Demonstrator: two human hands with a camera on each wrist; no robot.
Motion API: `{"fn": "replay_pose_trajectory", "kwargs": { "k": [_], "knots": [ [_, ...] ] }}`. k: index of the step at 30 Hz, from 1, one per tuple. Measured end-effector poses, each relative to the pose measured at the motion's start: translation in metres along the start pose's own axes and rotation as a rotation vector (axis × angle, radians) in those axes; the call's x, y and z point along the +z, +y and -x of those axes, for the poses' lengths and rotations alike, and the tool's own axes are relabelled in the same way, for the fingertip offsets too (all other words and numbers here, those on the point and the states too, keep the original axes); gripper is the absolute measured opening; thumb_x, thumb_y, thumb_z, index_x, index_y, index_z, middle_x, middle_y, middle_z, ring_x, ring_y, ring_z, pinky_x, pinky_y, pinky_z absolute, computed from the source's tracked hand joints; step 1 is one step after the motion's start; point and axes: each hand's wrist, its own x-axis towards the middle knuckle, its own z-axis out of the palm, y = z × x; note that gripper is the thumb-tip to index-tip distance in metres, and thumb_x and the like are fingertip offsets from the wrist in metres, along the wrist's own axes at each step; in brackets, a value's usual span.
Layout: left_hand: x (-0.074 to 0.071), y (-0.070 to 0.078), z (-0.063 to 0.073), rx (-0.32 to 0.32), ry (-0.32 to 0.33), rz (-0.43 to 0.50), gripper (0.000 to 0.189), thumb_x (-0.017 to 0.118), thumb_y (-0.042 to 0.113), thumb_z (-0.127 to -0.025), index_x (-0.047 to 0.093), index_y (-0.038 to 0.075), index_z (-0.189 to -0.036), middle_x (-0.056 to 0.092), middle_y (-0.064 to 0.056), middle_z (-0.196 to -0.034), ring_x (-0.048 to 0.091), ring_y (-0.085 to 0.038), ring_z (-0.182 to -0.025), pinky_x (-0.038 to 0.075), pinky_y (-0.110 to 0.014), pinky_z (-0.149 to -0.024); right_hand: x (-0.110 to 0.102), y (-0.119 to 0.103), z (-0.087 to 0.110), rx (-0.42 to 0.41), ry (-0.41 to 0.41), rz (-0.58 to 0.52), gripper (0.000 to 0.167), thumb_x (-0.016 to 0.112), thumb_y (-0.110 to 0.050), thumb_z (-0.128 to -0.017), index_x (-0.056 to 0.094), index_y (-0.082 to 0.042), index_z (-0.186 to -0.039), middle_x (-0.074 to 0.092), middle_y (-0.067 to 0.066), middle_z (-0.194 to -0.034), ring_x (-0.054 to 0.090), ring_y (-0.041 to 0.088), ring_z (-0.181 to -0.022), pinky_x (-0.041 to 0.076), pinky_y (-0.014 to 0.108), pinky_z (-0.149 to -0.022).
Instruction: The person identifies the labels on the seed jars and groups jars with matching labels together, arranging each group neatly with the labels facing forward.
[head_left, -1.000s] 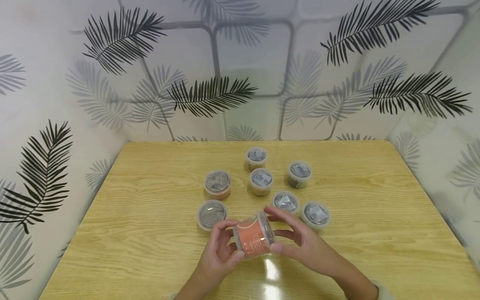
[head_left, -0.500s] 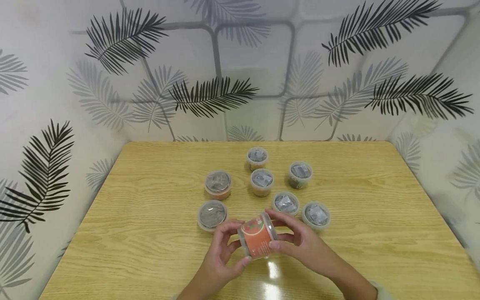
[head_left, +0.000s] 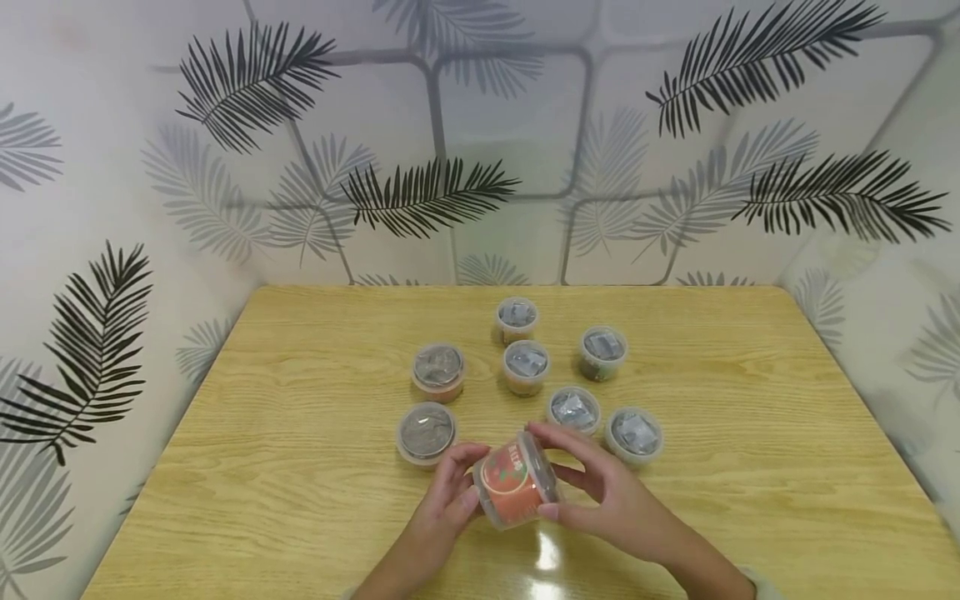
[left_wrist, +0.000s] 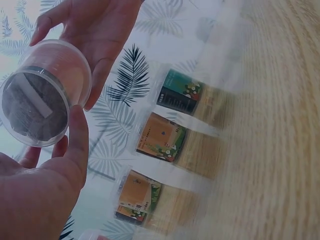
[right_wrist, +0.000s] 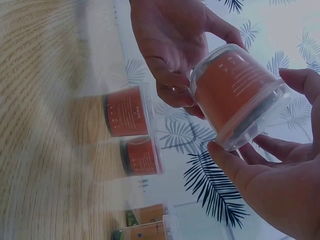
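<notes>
Both hands hold a clear plastic tub (head_left: 510,487) above the front of the table, tilted on its side with the lid facing right. Its orange label shows red fruit, green leaves and printed characters. My left hand (head_left: 442,504) grips the base end, thumb in front and fingers behind. At the lid end, my right hand (head_left: 611,496) pinches the rim between thumb and fingers. In the left wrist view a dark content and a pale strip show through the end of the tub (left_wrist: 37,107). The right wrist view shows small print on the label of the tub (right_wrist: 230,90).
Two wide lidded tubs, a nearer one (head_left: 426,433) and a farther one (head_left: 438,371), stand left of centre on the wooden table (head_left: 262,467). Several smaller tubs, one of them a green-labelled tub (left_wrist: 179,92), stand behind and to the right. A leaf-patterned wall (head_left: 495,125) rises behind.
The held tub has turned in the hands, bringing the fruit picture and large characters into view. My left thumb has shifted up along its base end. The tubs on the table stand as before.
</notes>
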Motion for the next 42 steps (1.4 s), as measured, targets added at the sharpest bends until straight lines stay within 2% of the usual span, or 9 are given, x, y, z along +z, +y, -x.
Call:
{"fn": "replay_pose_trajectory", "kwargs": {
  "k": [5,9,14,21,25,30,33,36,42],
  "knots": [
    [0.0013,0.0013,-0.0004,-0.014,-0.011,0.011,0.038,0.032,0.017,-0.1,0.021,0.005,-0.134,0.027,-0.018,-0.139,0.037,-0.026,-0.128,0.038,-0.039,-0.102,0.0005,-0.0012,0.0003,-0.015,-0.018,-0.002,0.07,0.066,0.001,-0.083,0.032,-0.008,-0.143,0.031,0.01,-0.144,0.031,0.021,-0.131,0.037,0.036,-0.102],
    [0.001,-0.0006,0.0003,0.029,-0.017,0.048,0.037,0.035,0.011,-0.099,0.023,0.003,-0.133,0.03,-0.019,-0.136,0.037,-0.029,-0.127,0.039,-0.039,-0.101,0.0002,-0.0011,0.0011,-0.027,-0.037,0.005,0.071,0.066,0.002,-0.083,0.03,-0.008,-0.144,0.029,0.009,-0.146,0.028,0.021,-0.133,0.035,0.036,-0.104],
    [0.0016,-0.0019,0.0011,0.069,0.021,0.051,0.04,0.042,0.004,-0.096,0.025,0.0,-0.132,0.03,-0.019,-0.133,0.038,-0.027,-0.125,0.039,-0.037,-0.1,-0.0005,-0.0007,0.0011,-0.019,-0.042,0.045,0.073,0.066,0.0,-0.084,0.028,-0.01,-0.145,0.026,0.009,-0.148,0.025,0.022,-0.134,0.035,0.035,-0.104],
    [0.0031,-0.0003,0.0009,0.152,0.094,0.046,0.048,0.049,-0.004,-0.091,0.024,-0.002,-0.132,0.03,-0.019,-0.133,0.04,-0.024,-0.122,0.039,-0.034,-0.101,0.0019,0.0015,-0.0004,0.04,-0.008,0.024,0.066,0.062,-0.002,-0.088,0.029,-0.009,-0.145,0.032,0.009,-0.143,0.036,0.029,-0.126,0.043,0.034,-0.097],
    [0.0042,-0.0018,0.0001,0.25,0.105,-0.015,0.051,0.051,-0.009,-0.088,0.024,-0.004,-0.131,0.032,-0.021,-0.132,0.041,-0.024,-0.12,0.04,-0.034,-0.1,0.0029,0.0028,-0.0005,0.092,-0.009,-0.08,0.059,0.056,-0.002,-0.092,0.029,-0.005,-0.144,0.033,0.016,-0.14,0.04,0.032,-0.122,0.046,0.036,-0.093],
    [0.0066,-0.0031,-0.0008,0.326,0.118,-0.147,0.06,0.058,-0.012,-0.082,0.028,0.0,-0.133,0.032,-0.021,-0.132,0.037,-0.028,-0.122,0.038,-0.036,-0.101,0.0035,0.0029,-0.0004,0.129,-0.005,-0.147,0.057,0.054,-0.003,-0.093,0.028,-0.003,-0.144,0.03,0.019,-0.141,0.041,0.034,-0.122,0.046,0.036,-0.093],
    [0.0079,-0.0026,-0.0006,0.33,0.104,-0.166,0.065,0.061,-0.013,-0.08,0.028,0.001,-0.134,0.032,-0.021,-0.133,0.035,-0.03,-0.123,0.035,-0.038,-0.103,0.0039,0.0024,-0.0009,0.136,0.007,-0.167,0.057,0.055,-0.002,-0.092,0.029,-0.002,-0.143,0.03,0.019,-0.141,0.039,0.038,-0.122,0.046,0.035,-0.093],
    [0.0086,-0.0006,0.001,0.292,0.076,-0.146,0.066,0.061,-0.011,-0.081,0.025,0.002,-0.135,0.03,-0.02,-0.134,0.033,-0.03,-0.124,0.033,-0.038,-0.106,0.0043,0.0016,-0.0017,0.127,0.034,-0.171,0.058,0.058,-0.002,-0.09,0.033,-0.002,-0.142,0.033,0.018,-0.14,0.038,0.038,-0.121,0.045,0.034,-0.094],
    [0.0079,0.0029,0.0027,0.215,0.057,-0.133,0.057,0.053,-0.003,-0.088,0.022,0.004,-0.136,0.028,-0.019,-0.135,0.033,-0.029,-0.121,0.035,-0.033,-0.104,0.0054,0.0004,-0.0017,0.04,0.041,-0.07,0.058,0.062,0.001,-0.086,0.038,-0.003,-0.139,0.039,0.014,-0.138,0.04,0.027,-0.122,0.043,0.032,-0.096]
  ]
}}
